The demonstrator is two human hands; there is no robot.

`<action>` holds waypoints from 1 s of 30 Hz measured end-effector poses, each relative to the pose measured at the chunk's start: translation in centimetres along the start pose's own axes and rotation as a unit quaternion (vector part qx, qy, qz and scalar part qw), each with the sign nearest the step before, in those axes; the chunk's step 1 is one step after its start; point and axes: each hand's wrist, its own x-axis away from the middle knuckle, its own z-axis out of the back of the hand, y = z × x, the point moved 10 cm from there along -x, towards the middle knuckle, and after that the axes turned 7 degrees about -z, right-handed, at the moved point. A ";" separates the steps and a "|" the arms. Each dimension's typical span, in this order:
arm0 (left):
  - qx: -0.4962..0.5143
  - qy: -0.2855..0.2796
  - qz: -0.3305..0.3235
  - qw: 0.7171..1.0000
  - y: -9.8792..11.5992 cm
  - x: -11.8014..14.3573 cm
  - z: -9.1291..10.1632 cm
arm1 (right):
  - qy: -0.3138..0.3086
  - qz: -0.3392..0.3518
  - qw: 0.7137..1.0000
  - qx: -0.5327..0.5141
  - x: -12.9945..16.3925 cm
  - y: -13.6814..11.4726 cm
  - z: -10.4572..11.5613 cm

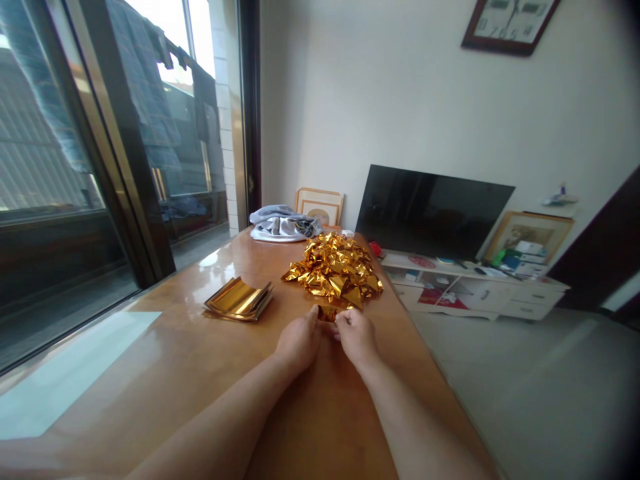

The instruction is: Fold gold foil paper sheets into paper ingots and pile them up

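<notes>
Between my two hands is a small piece of gold foil paper (327, 312), curled or folded, held just above the wooden table (200, 387). My left hand (299, 341) grips its left end, thumb uppermost. The right end is pinched by the thumb and fingers of my right hand (356, 333). Just beyond my hands rises a heap of folded gold foil pieces (340, 267). To the left lies a stack of flat gold foil sheets (237, 300), its edges curling up. My fingers partly hide the held piece.
A pale sheet (85, 370) lies along the table's left side. Folded clothing (280, 223) and a picture frame (320, 203) are at the far end. A glass sliding door (100, 153) stands left; a television (430, 210) and white cabinet (480, 290) are beyond the right edge.
</notes>
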 end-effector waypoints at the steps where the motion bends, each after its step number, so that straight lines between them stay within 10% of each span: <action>1: 0.004 -0.001 -0.002 1.000 0.1 0.0 0.0 | 0.001 0.000 1.000 0.001 0.0 0.0 0.0; 19: 0.113 0.005 0.015 0.993 -2.1 -1.0 0.0 | -0.015 -0.105 0.985 -0.137 -0.5 1.0 1.6; 30: 0.152 -0.043 -0.029 0.987 0.8 -0.5 -0.2 | -0.064 -0.134 0.980 -0.134 0.2 1.0 0.9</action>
